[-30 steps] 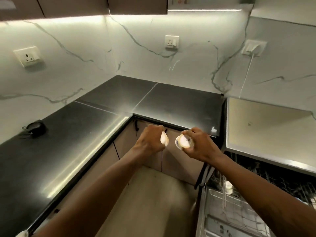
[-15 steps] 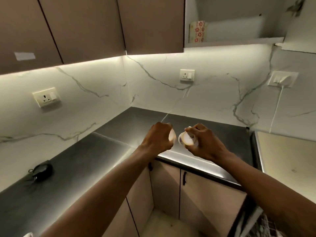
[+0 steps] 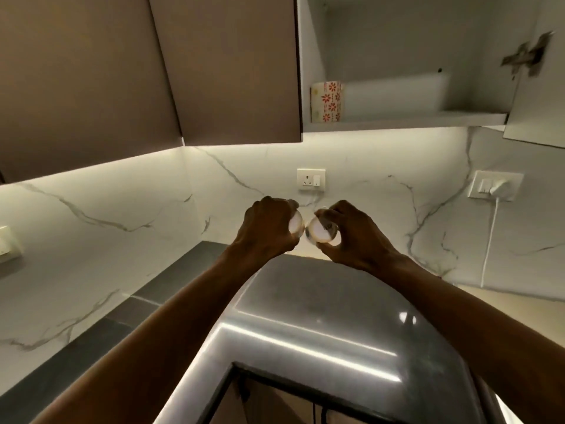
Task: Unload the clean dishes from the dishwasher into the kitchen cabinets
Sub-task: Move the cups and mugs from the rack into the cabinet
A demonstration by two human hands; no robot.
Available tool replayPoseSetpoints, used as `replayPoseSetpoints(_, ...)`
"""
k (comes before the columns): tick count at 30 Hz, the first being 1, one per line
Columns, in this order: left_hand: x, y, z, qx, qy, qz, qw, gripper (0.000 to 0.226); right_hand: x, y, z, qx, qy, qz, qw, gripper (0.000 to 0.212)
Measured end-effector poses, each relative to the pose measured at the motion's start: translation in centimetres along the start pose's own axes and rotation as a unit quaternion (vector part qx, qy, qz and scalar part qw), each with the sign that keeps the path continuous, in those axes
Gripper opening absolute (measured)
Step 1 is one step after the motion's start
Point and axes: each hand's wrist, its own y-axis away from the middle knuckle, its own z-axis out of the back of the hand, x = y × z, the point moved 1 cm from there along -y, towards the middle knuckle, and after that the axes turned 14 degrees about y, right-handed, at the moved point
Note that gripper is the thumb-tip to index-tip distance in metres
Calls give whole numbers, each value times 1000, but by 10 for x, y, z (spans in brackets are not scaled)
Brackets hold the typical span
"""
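My left hand [image 3: 269,229] grips a small clear glass [image 3: 296,225], of which only the pale round end shows past my fingers. My right hand [image 3: 351,237] holds a second small glass [image 3: 319,232] with its round end turned toward me. Both hands are raised side by side above the dark countertop [image 3: 321,316], in front of the marble wall. Up and to the right, the wall cabinet [image 3: 406,120] stands open, with a flower-patterned cup [image 3: 326,101] at the left end of its shelf.
Closed brown cabinet doors [image 3: 153,71] fill the upper left. The open cabinet door [image 3: 538,87] with its hinge hangs at the upper right. Two wall sockets [image 3: 311,179] sit on the backsplash, one with a white cord [image 3: 489,240] running down.
The view has tilted up from the dishwasher and floor to the open wall cabinet. Both hands have risen with their glasses, still held close together.
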Motion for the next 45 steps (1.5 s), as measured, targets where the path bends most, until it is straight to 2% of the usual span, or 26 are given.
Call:
replayPoseSetpoints(5,16,-78,6,-44,59,-58,996,48,-40,-57,12,-82,17,-32,996,61)
replayPoseSetpoints(9,11,-139,22,-95,119,-102,983,56,-71,-97,39,-148,36,-48,987,67)
replayPoseSetpoints(12,1,-181,34,-97,136,-135,977,69,-93,-124,62,-189,66,-46,979,68)
replayPoseSetpoints(14,-6,-210,37,-77,148,-135,977,66,-110,-143,78,-196,88,-46,976,68)
replayPoseSetpoints(19,-19,-283,37,-3,125,-132,983,62,-158,-187,109,-155,83,-98,980,63)
replayPoseSetpoints(23,-32,-325,22,39,79,-144,986,65,-198,-221,114,-80,80,-131,985,57)
replayPoseSetpoints(26,-36,-350,6,57,58,-141,987,66,-224,-243,105,-7,90,-135,987,51)
replayPoseSetpoints(29,-38,-368,-9,64,54,-137,987,65,-242,-256,96,33,94,-117,988,45)
replayPoseSetpoints(36,-42,-384,-33,90,13,-129,987,52,-264,-276,77,69,58,-95,991,35)
replayPoseSetpoints(40,-37,-390,-34,93,-38,-148,984,58,-271,-287,64,80,46,-92,991,33)
replayPoseSetpoints(45,-30,-397,-33,119,-94,-170,974,53,-276,-295,52,74,50,-93,992,33)
